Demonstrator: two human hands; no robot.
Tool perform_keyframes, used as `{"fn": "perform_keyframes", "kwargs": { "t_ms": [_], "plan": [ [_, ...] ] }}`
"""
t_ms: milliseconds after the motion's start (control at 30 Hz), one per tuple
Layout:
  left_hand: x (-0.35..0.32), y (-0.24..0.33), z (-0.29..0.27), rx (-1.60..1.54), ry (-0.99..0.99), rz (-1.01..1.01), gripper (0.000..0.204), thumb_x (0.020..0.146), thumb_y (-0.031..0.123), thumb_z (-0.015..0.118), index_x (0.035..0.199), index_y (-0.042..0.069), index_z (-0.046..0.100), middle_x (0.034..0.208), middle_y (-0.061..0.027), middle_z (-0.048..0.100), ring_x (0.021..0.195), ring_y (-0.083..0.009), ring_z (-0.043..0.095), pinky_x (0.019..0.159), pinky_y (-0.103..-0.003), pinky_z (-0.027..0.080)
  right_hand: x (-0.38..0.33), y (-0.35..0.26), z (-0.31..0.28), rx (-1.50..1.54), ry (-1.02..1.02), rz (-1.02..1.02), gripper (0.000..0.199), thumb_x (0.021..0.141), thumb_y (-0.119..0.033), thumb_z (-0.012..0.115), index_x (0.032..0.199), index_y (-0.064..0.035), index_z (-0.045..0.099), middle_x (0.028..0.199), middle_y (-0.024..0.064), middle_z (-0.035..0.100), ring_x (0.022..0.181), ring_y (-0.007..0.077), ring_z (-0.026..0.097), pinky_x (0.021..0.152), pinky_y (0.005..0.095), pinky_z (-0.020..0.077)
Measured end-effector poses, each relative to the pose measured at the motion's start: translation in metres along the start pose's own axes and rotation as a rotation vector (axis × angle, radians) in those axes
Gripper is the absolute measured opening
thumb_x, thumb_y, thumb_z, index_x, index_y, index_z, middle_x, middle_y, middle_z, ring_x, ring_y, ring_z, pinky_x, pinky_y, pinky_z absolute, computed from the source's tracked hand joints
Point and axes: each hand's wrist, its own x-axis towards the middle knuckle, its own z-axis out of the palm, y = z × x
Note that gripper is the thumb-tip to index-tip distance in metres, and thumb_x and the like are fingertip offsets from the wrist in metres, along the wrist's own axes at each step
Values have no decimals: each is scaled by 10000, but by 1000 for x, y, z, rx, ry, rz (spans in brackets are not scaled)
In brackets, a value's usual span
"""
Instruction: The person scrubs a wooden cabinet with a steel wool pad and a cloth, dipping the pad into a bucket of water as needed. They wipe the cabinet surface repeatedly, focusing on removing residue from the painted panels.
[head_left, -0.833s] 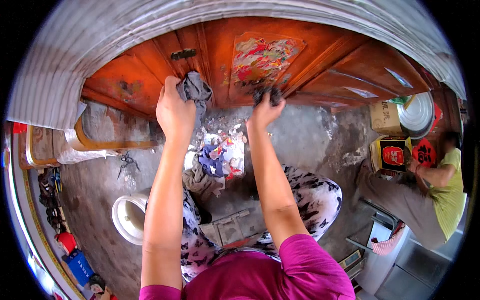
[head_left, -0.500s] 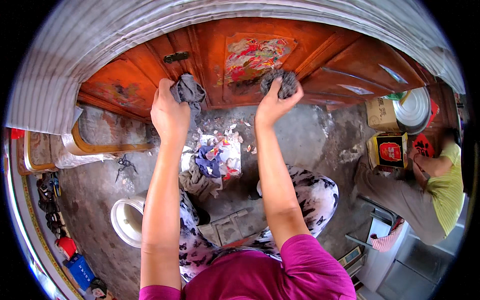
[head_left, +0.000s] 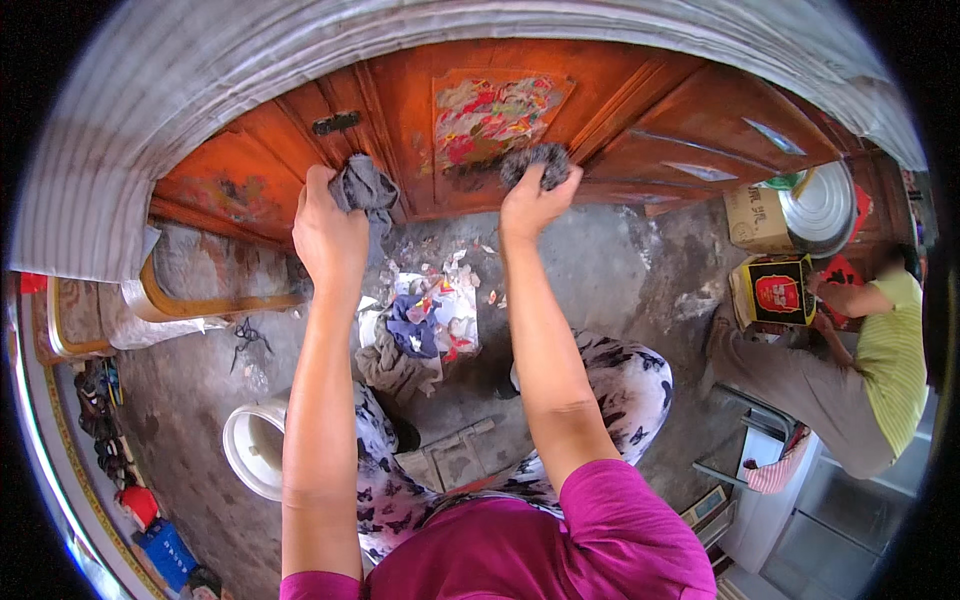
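Note:
In front of me stands an orange-brown wooden cabinet with panelled doors. My right hand is closed round a dark grey steel wool scrubber, pressed to the cabinet just below a panel covered in torn, colourful paper remnants. A bunched grey rag is in my left hand, against the door's lower part and left of the scrubber. Part of the rag hangs below my fingers. On the floor between my arms, paper scraps and crumpled cloths lie in a heap.
A white bucket stands left of my legs, near scissors on the floor. At the right a person in a yellow top sits handling a black and yellow box. Behind it are a cardboard box and a metal pot.
My right hand has moved slightly left with the scrubber along the lower edge of the papered panel. The left hand stays with the rag. The person at the right has reached toward the box.

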Motion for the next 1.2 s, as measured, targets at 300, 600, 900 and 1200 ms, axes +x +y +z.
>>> {"fn": "perform_keyframes", "kwargs": {
  "t_ms": [300,600,900,1200],
  "plan": [
    [1,-7,1,-16,43,50,457,733,-28,643,1169,73,552,1122,-226,680,1013,-479,653,848,-523,522,3,-20,4,32,-12,140,175,942,-82,607,1085,14,575,989,125,647,909,201,599,859,365,493],
    [0,-2,-4,-7,11,0,439,736,-33,632,1156,71,558,1122,-228,679,1002,-488,649,837,-527,520,2,-16,-2,66,-45,134,183,942,-38,590,1119,7,573,1014,92,636,946,209,602,906,342,488],
    [-1,-6,0,-12,6,5,453,729,-42,632,1161,66,552,1093,-223,675,1002,-488,647,843,-521,521,-1,-14,-6,-111,-114,82,231,969,-73,611,1174,12,545,1038,159,659,964,290,629,904,398,486],
    [0,-4,-3,13,8,-19,448,734,-35,647,1158,81,565,1094,-218,690,1016,-469,658,854,-508,527,-19,4,-15,-196,-17,-44,402,1016,-255,654,1256,41,528,1214,206,586,1084,320,586,993,426,459]
  ]
}}
